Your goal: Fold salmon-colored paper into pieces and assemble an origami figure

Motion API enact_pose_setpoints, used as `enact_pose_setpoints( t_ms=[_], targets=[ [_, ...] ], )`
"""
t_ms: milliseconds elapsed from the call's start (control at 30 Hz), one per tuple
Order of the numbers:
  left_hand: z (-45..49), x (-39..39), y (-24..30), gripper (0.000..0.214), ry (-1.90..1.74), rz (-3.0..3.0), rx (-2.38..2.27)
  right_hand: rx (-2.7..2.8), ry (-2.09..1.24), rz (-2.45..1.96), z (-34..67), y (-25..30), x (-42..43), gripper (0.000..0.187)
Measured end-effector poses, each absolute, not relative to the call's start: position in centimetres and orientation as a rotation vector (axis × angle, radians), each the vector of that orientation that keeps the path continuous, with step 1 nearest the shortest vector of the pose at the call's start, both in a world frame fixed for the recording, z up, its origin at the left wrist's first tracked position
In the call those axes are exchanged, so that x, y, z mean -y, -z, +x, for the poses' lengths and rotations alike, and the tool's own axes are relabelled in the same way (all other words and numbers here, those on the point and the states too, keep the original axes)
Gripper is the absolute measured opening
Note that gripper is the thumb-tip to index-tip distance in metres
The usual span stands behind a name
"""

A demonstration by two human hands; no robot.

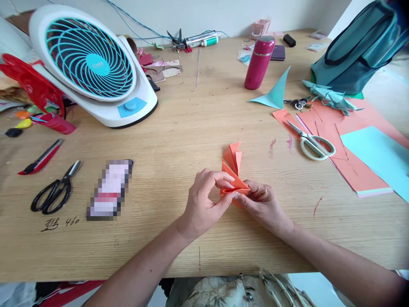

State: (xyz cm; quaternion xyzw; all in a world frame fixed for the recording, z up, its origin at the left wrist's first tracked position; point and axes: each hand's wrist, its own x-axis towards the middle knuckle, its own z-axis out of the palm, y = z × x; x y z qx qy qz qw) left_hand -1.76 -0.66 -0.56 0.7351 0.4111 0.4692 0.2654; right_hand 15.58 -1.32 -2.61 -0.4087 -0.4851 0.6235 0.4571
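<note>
A folded orange paper piece (234, 164) rests on the wooden table (191, 128) near the front middle. My left hand (204, 202) pinches its near end from the left, fingers curled over a fold. From the right, my right hand (263, 204) holds the same end, with its fingers closed on the paper. The far part of the paper fans upward, away from both hands.
A white and teal fan (92, 64) stands at the back left. Black scissors (54, 189) and a red cutter (41, 157) lie at left. White-handled scissors (315, 143) lie on orange and light blue sheets (361, 157) at right. A magenta flask (260, 62) and teal bag (358, 47) stand behind.
</note>
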Motion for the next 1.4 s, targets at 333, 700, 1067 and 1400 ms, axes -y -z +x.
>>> enact_pose_setpoints(
  t_ms=[333, 700, 1067, 1400],
  targets=[
    [-1.6, 0.2, 0.1, 0.019, -1.208, 1.677, -1.193, 1.142, -1.626, -1.034, 15.6, 3.1, 1.1, 0.03],
    [-2.4, 0.0, -0.2, 0.023, -1.164, 1.715, -1.181, 1.142, -1.68, -1.106, 15.8, 3.0, 0.7, 0.043],
    [-1.6, 0.1, 0.2, 0.013, -1.101, 1.964, -1.208, 1.283, -1.59, -1.104, 15.3, 2.9, 1.1, 0.041],
    [-2.0, -0.4, 0.1, 0.016, -1.136, 2.044, -1.163, 1.429, -1.521, -1.125, 15.7, 3.3, 1.2, 0.04]
  ],
)
